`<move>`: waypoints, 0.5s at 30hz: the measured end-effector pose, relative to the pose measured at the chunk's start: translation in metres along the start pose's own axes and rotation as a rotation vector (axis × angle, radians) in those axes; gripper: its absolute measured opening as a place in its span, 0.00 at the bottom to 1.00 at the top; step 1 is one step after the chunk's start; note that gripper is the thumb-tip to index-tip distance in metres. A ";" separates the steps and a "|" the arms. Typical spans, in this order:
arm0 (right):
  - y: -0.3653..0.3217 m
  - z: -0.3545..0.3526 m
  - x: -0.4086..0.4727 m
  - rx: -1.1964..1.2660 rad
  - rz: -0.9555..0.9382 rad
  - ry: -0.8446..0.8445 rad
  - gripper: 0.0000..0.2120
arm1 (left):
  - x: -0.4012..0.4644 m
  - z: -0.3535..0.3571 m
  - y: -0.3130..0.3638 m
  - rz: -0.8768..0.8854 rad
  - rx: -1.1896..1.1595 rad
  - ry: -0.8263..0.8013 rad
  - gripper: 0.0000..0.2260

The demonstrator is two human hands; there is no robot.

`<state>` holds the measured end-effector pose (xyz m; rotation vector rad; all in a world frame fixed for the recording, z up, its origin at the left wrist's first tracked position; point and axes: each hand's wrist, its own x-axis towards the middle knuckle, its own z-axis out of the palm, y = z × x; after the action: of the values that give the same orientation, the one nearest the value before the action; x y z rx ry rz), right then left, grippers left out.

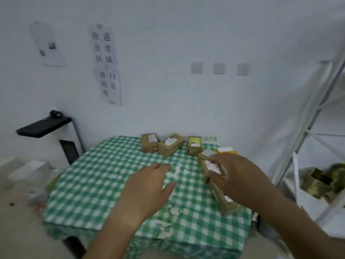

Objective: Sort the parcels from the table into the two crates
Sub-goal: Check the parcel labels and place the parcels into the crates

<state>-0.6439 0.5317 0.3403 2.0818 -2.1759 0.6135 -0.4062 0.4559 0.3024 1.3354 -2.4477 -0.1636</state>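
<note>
I am observing a table covered by a green-and-white checked cloth, with cardboard parcels lying along its far edge and right edge. The left hand is hovering over the middle of the cloth, fingers extended and slightly spread, holding nothing; whether it is touching the cloth I cannot tell. The right hand is reaching over the right edge, its fingers and thumb curling round a small labelled parcel, though motion blur is keeping me from confirming a firm grip. A long carton is lying below that hand at the right edge. At the far edge, two brown boxes are sitting touching each other, with a yellow-labelled box just beside them and a yellow-and-white packet near the far right corner. A white metal shelf is standing to the right of the table, and printed notices are hanging on the wall behind. No crates are showing in the head view.
</note>
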 end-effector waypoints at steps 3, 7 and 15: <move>-0.033 0.019 0.037 0.018 -0.072 -0.025 0.20 | 0.004 -0.009 -0.043 -0.061 -0.024 0.043 0.23; -0.046 0.046 0.072 0.061 -0.114 -0.067 0.21 | 0.016 -0.005 -0.075 -0.112 -0.059 0.046 0.23; 0.017 0.094 0.106 0.065 -0.005 -0.118 0.18 | 0.076 0.043 -0.087 -0.117 -0.077 -0.045 0.22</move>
<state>-0.6478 0.4007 0.2839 2.2087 -2.2408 0.5831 -0.3906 0.3421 0.2580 1.4561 -2.3743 -0.3163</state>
